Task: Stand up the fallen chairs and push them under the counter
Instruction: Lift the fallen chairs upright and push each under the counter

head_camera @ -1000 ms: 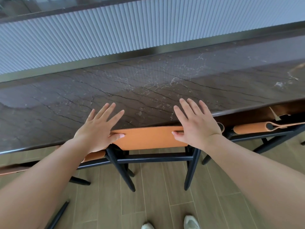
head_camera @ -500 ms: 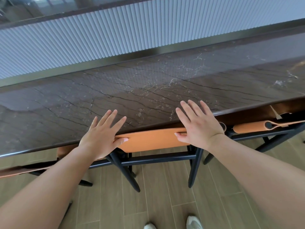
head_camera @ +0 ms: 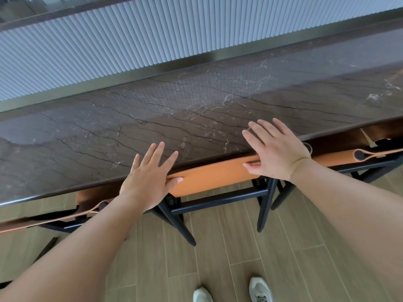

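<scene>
At the near edge of the desk [head_camera: 196,118], both hands press on the orange backrest [head_camera: 209,176] of the middle chair [head_camera: 218,199]. The left hand [head_camera: 148,182] lies flat at the backrest's left end, fingers straight and spread, reaching forward over the desk's edge, the thumb laid along the orange leather. The right hand [head_camera: 274,149] lies flat at the backrest's right end in the same way, fingers straight and fanned over the dark stone, the thumb resting on the top of the leather. Neither grip curls round anything; each is an open palm bearing on the backrest.

The middle chair stands upright, its backrest just beside the desk's edge and partly beneath it, its black frame and two black rear legs showing on the near side of the desk above the floor [head_camera: 239,258]. To the left of it along the desk, another chair [head_camera: 72,214] with a brown leather strap and black frame sits tucked under the edge. To the right, a third chair [head_camera: 340,158] with an orange rolled backrest and black frame also sits against the desk's edge.

Behind the desk runs a pale ribbed panel [head_camera: 152,40]. On the wood-plank floor nearest the viewer, the toes of two light shoes [head_camera: 259,288] show.
</scene>
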Motion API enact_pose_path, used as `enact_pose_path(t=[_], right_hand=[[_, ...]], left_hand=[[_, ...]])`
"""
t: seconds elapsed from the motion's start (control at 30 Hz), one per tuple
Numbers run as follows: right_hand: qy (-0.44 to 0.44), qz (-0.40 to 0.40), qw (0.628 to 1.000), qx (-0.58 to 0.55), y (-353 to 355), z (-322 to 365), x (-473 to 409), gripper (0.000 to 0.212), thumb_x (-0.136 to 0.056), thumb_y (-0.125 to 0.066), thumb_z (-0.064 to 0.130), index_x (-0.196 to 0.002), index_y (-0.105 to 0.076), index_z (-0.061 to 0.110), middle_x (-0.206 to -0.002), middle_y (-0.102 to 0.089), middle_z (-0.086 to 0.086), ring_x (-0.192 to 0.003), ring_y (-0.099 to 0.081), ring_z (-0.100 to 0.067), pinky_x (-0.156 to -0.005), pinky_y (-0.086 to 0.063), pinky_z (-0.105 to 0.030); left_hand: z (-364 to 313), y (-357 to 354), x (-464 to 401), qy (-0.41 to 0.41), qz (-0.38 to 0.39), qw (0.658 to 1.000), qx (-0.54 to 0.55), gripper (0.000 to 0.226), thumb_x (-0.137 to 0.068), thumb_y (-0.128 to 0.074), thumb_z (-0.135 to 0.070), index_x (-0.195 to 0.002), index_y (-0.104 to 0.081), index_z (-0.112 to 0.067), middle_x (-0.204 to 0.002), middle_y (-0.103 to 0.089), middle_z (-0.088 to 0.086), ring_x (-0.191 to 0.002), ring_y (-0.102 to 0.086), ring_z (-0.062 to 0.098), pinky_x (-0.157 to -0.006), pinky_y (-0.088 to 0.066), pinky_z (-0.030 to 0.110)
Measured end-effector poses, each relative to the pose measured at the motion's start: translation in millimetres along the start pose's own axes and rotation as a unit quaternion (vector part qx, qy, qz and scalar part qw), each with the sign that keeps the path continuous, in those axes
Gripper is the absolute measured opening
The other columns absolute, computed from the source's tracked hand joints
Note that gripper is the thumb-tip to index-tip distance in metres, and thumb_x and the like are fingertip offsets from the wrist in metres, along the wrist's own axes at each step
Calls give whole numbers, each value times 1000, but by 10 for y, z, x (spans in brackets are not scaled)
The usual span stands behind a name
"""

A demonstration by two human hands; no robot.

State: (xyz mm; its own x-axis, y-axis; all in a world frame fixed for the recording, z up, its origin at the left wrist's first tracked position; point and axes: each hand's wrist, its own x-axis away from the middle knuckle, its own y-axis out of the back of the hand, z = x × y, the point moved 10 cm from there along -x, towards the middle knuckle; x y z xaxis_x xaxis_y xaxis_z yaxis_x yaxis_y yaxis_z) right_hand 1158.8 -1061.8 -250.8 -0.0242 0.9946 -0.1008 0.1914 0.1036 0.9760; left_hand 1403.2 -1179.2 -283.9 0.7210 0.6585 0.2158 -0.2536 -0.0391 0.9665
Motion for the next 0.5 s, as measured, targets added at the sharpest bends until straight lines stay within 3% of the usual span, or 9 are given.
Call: enact_pose_path(t=[0.17,0.5], right_hand=[[-20,8,1000,-12,-104,116,301,85,-82,-60,64,-143,-46,6,-146,-47,-22,-135,-43,-38,-113,-32,-57],[-36,34,998,-29,-250,237,610,83,-82,-57,65,-141,-47,7,-145,-47,-22,-134,-44,-39,-113,-31,-56]], left_hand=[[-205,-35,241,-30,-22,999,-37,71,-100,-20,-64,-154,-32,-20,-162,-26,14,-151,-18,34,-114,-28,61],[-421,-142,528,-42,-21,998,-41,69,-95,-25,-57,-151,-39,-19,-157,-36,14,-147,-28,35,-113,-31,58]])
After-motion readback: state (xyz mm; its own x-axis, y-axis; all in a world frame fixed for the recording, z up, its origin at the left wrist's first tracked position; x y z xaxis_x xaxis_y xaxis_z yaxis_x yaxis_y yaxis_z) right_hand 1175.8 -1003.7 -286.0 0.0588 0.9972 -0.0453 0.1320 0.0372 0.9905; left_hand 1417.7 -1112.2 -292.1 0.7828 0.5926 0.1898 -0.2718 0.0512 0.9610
